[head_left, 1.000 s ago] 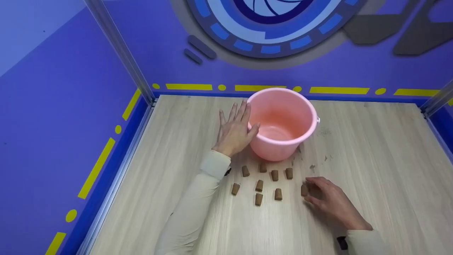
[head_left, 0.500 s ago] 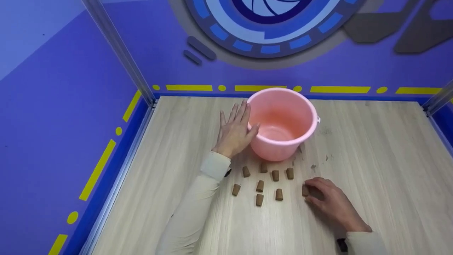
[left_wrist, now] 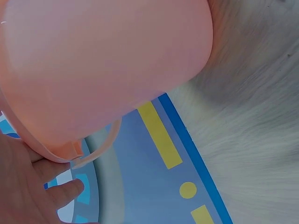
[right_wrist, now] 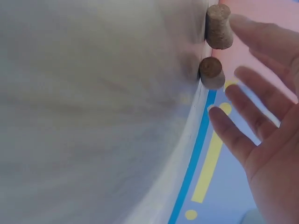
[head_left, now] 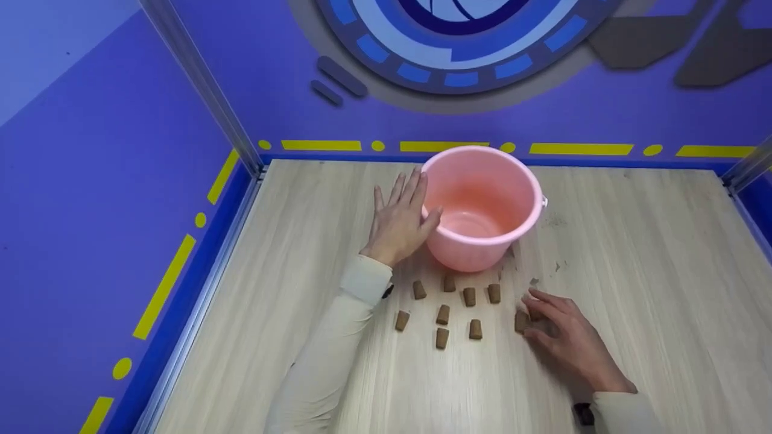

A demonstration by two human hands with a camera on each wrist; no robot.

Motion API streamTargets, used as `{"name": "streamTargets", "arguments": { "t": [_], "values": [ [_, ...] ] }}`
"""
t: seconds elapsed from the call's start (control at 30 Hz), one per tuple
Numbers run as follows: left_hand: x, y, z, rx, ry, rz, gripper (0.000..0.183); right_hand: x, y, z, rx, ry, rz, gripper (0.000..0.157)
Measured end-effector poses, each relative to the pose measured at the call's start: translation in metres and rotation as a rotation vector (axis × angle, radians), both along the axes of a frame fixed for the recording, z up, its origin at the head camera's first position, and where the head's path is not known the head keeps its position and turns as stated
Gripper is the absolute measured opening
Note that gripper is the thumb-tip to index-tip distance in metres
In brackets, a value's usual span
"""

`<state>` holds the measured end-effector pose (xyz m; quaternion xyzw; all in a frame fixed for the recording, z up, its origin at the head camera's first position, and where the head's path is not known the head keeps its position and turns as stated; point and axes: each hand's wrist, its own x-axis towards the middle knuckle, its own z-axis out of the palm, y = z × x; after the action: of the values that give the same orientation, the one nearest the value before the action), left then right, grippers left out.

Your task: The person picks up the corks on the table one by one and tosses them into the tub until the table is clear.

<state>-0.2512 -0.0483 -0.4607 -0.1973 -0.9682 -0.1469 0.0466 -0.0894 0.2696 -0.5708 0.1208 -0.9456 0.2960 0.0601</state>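
Note:
A pink bucket (head_left: 467, 256) stands upright toward the back of the table. My left hand (head_left: 398, 229) rests against the left of its rim with fingers extended, the thumb lying over the edge. In the left wrist view, fingers show beside the bucket's handle (left_wrist: 105, 148). My right hand (head_left: 573, 337) is low over the table, right of the scattered corks, its fingers spread. Two corks (right_wrist: 219, 28) (right_wrist: 211, 72) stand by its fingers in the right wrist view. The thumb is very near one; I cannot tell whether it touches.
Several brown corks (head_left: 442, 314) stand in a loose group on the wooden table (head_left: 289, 253) before the bucket. A purple-blue wall (head_left: 271, 96) closes off the back, and another panel (head_left: 90, 199) runs along the left. Small dark flecks lie right of the bucket.
My right hand's fingers have spread from around a cork, and a second cork now shows behind it. My left hand and the bucket stay in place; the head view has tilted slightly.

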Motion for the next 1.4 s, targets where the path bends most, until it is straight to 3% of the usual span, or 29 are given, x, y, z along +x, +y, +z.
{"name": "streamTargets", "arguments": {
  "t": [0.17, 0.33, 0.6, 0.87, 1.4],
  "values": [
    [-0.001, 0.000, 0.000, 0.001, 0.005, 0.000, 0.076, -0.003, 0.006, 0.002, 0.015, -0.115, -0.029, 0.065],
    [-0.001, 0.000, -0.001, 0.007, 0.019, -0.008, 0.076, -0.006, 0.008, 0.001, 0.015, -0.167, -0.017, 0.063],
    [-0.001, -0.001, -0.004, 0.023, 0.036, -0.028, 0.076, -0.008, 0.006, -0.002, 0.036, -0.188, -0.044, 0.051],
    [-0.003, -0.001, -0.005, 0.042, 0.044, -0.035, 0.075, -0.008, 0.010, -0.003, 0.018, -0.133, -0.048, 0.047],
    [-0.004, -0.001, -0.006, 0.038, 0.063, -0.041, 0.075, -0.016, 0.002, -0.004, 0.018, -0.179, -0.082, 0.039]
  ]
}}
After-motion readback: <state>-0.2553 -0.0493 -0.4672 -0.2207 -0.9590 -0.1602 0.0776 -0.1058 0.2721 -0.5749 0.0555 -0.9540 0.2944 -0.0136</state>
